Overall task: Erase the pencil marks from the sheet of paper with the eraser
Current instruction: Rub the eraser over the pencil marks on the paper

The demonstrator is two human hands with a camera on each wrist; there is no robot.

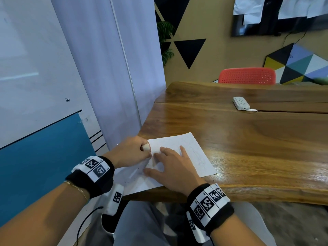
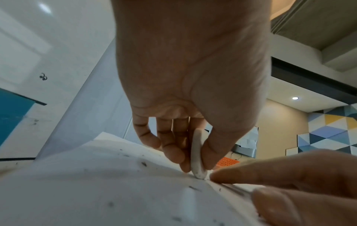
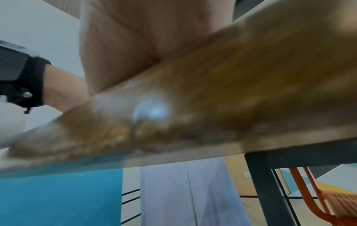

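Eraser [image 2: 198, 154] pinched between thumb and fingers of left hand [image 1: 132, 151], tip down on sheet of paper [image 1: 193, 148] at wooden table [image 1: 248, 139] corner. Right hand [image 1: 174, 166] spread flat, pressing paper. Dark crumbs [image 2: 144, 164] scattered.

An office meeting room or shared workspace is suggested. A long wooden table [image 1: 248, 139] with a dark metal leg [image 3: 270, 191] is set before a tan wall [image 1: 221, 50] decorated with black triangles [image 1: 190, 50] and a multicoloured geometric panel [image 1: 301, 66]. A white power strip [image 1: 241, 103] lies on the tabletop, and an orange perforated plastic chair [image 1: 246, 76] is placed at the far side. A dark screen [image 1: 276, 20] partly covered with paper sheets is mounted on the wall, and a glossy whiteboard-like panel [image 1: 35, 59] stands at the left.
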